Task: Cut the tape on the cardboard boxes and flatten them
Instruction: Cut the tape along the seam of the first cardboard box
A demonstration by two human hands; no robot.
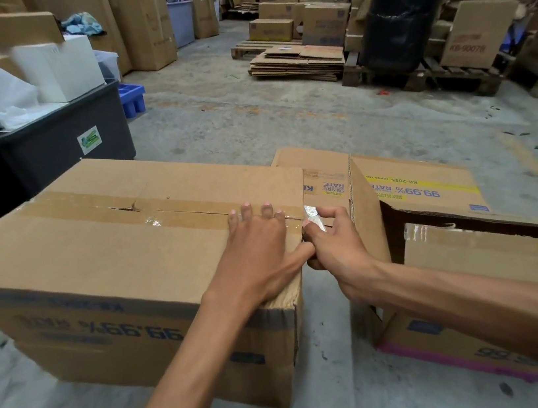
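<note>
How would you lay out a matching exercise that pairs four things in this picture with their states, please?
Things:
1 left hand
2 right hand
3 left box
4 cardboard stack

States:
A flattened, on the floor
B grips the silvery cutter
C tape along its top seam
D rests flat on a box

Pairs: 1-D, 2-B, 3-C, 4-A
</note>
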